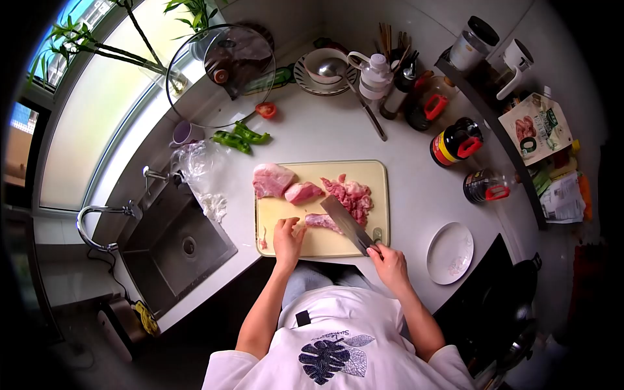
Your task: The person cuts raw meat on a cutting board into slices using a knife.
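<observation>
A cream cutting board (279, 224) lies on the counter in front of me. My right hand (389, 265) grips the dark handle of a cleaver (346, 225), whose broad blade slants up and left over the board. Beside the blade lies a strip of raw meat (320, 221), partly covered by it. My left hand (288, 242) is just left of that strip, fingers bent but apart, with nothing visible in them. Farther back on the board sit a large chunk of meat (271, 179), a smaller chunk (303, 192) and a heap of cut meat (352, 197).
An oval white plate (450, 253) stands on the right. Green peppers (239, 138), a tomato half (266, 110) and a glass lid (221, 78) are behind the board. The sink (175, 250) is left, near a plastic bag (200, 170). Sauce bottles (448, 144) line the right.
</observation>
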{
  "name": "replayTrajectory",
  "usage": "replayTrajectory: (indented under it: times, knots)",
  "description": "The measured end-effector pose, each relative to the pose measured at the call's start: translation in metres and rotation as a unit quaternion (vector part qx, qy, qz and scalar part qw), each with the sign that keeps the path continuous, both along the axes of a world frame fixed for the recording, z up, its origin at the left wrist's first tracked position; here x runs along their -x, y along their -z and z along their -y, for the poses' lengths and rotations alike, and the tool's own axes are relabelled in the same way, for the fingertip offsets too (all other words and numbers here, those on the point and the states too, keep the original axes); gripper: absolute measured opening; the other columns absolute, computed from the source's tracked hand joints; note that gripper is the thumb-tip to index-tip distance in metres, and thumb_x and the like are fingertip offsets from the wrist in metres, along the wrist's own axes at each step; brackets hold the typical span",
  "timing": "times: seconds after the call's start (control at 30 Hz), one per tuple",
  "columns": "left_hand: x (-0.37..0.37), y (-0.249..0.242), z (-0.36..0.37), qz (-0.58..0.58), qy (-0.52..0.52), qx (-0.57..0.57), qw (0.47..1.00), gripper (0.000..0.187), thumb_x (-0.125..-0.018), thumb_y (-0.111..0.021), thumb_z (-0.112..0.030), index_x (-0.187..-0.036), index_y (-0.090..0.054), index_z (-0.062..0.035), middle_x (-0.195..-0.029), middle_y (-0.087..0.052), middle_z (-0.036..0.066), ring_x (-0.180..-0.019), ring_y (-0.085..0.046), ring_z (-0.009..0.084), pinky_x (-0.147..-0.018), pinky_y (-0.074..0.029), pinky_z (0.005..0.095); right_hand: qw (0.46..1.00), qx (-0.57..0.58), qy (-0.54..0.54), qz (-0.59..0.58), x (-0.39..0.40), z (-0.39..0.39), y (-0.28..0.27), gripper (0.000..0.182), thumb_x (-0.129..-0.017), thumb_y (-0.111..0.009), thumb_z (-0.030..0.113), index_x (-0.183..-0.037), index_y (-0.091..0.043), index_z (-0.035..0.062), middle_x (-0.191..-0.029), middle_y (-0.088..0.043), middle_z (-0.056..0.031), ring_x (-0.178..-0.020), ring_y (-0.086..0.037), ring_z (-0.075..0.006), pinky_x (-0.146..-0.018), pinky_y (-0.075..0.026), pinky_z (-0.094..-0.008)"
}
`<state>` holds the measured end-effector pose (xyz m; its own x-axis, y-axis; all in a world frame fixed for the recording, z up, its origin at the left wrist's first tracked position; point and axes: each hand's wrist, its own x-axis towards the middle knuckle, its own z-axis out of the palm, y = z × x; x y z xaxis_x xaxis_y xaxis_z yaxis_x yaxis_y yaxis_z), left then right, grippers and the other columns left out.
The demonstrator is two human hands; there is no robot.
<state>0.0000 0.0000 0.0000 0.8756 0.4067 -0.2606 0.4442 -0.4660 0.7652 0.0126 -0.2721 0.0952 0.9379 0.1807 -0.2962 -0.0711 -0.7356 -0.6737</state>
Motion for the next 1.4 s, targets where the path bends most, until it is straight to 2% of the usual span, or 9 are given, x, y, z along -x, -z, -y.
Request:
replayTrajectory:
  times: [0.1, 0.17, 0.43, 0.53, 0.93, 1.07, 1.23, 1.3, 1.4]
  knots:
    - [-0.015, -0.02, 0.008, 0.109, 0.024, -0.088, 0.99, 0.019, -0.08, -0.075, -0.014, -0.098, -0.07, -0.0077, -0.094, -0.064, 0.009, -0.094, -0.06, 0.027, -0.085, -0.048, 0.0393, 0.999, 0.001, 0.025, -0.027, -0.002, -0.003, 0.002, 0.028, -0.096, -0.06, 0.031, -0.092, -0.067, 0.0043, -0.076, -0.067, -0.0191, -0.077, -0.066, -0.0417, -0.067, -0.05, -0.0489]
    - [-0.03, -0.023, 0.026, 0.149, 0.122, -0.197, 0.961, 0.017, -0.077, -0.077, -0.011, -0.092, -0.071, -0.0077, -0.093, -0.063, 0.008, -0.092, -0.058, 0.028, -0.081, -0.048, 0.0401, 0.999, 0.008, 0.052, -0.011, -0.002, 0.007, 0.001, 0.028, -0.096, -0.06, 0.031, -0.092, -0.066, 0.0043, -0.076, -0.066, -0.0199, -0.076, -0.065, -0.0424, -0.066, -0.049, -0.0492]
    - [-0.038, -0.005, 0.036, 0.141, 0.194, -0.192, 0.952, 0.016, -0.074, -0.076, -0.016, -0.088, -0.072, -0.0106, -0.09, -0.063, 0.007, -0.091, -0.057, 0.0287, -0.082, -0.046, 0.0404, 0.997, -0.026, 0.05, -0.052, 0.01, -0.004, -0.002, 0.029, -0.096, -0.06, 0.03, -0.09, -0.064, 0.0011, -0.075, -0.064, -0.0231, -0.076, -0.063, -0.0455, -0.065, -0.048, -0.0507]
    - [-0.032, -0.003, 0.036, 0.167, 0.134, -0.175, 0.961, 0.013, -0.074, -0.076, -0.016, -0.085, -0.072, -0.0111, -0.088, -0.063, 0.006, -0.09, -0.057, 0.028, -0.082, -0.045, 0.0404, 0.997, -0.023, 0.044, -0.059, 0.012, -0.006, 0.003, 0.029, -0.096, -0.061, 0.029, -0.09, -0.064, 0.0006, -0.076, -0.064, -0.0237, -0.077, -0.063, -0.046, -0.065, -0.048, -0.0506]
    - [-0.037, 0.005, 0.038, 0.152, 0.157, -0.23, 0.948, 0.009, -0.078, -0.074, -0.016, -0.079, -0.068, -0.0094, -0.083, -0.061, 0.007, -0.086, -0.057, 0.0276, -0.078, -0.043, 0.0403, 0.993, -0.038, 0.073, -0.079, 0.002, 0.006, 0.037, 0.034, -0.094, -0.064, 0.031, -0.088, -0.064, -0.0028, -0.076, -0.064, -0.0249, -0.075, -0.063, -0.045, -0.064, -0.049, -0.0474]
    - [-0.029, 0.004, 0.036, 0.148, 0.132, -0.207, 0.958, 0.01, -0.077, -0.074, -0.015, -0.079, -0.068, -0.0084, -0.083, -0.061, 0.008, -0.086, -0.057, 0.0282, -0.078, -0.043, 0.0408, 0.991, -0.047, 0.08, -0.094, 0.002, 0.007, 0.045, 0.037, -0.093, -0.064, 0.033, -0.087, -0.064, -0.0032, -0.075, -0.064, -0.0248, -0.074, -0.063, -0.0446, -0.064, -0.048, -0.0471]
    - [-0.029, -0.006, 0.04, 0.172, 0.108, -0.184, 0.962, 0.019, -0.075, -0.076, -0.012, -0.092, -0.067, -0.0089, -0.085, -0.061, 0.007, -0.086, -0.056, 0.0291, -0.079, -0.043, 0.0412, 0.99, -0.061, 0.085, -0.097, 0.002, 0.01, 0.055, 0.038, -0.093, -0.064, 0.034, -0.085, -0.063, -0.0031, -0.072, -0.063, -0.0233, -0.07, -0.063, -0.0426, -0.062, -0.048, -0.0461]
    - [-0.031, -0.011, 0.045, 0.177, 0.135, -0.177, 0.959, 0.021, -0.075, -0.076, -0.012, -0.094, -0.066, -0.0094, -0.085, -0.061, 0.007, -0.086, -0.056, 0.0289, -0.079, -0.043, 0.041, 0.99, -0.082, 0.071, -0.091, 0.002, 0.011, 0.056, 0.031, -0.097, -0.062, 0.03, -0.082, -0.06, 0.0029, -0.058, -0.054, 0.0001, -0.044, -0.049, -0.0088, -0.041, -0.04, -0.0287]
    - [-0.033, -0.011, 0.053, 0.166, 0.171, -0.154, 0.959, 0.022, -0.076, -0.075, -0.014, -0.096, -0.065, -0.0095, -0.088, -0.061, 0.008, -0.089, -0.056, 0.0297, -0.081, -0.043, 0.0414, 0.988, -0.084, 0.081, -0.1, 0.003, 0.011, 0.053, 0.032, -0.097, -0.062, 0.032, -0.083, -0.061, 0.0026, -0.059, -0.055, -0.0006, -0.044, -0.05, -0.0095, -0.041, -0.04, -0.0287]
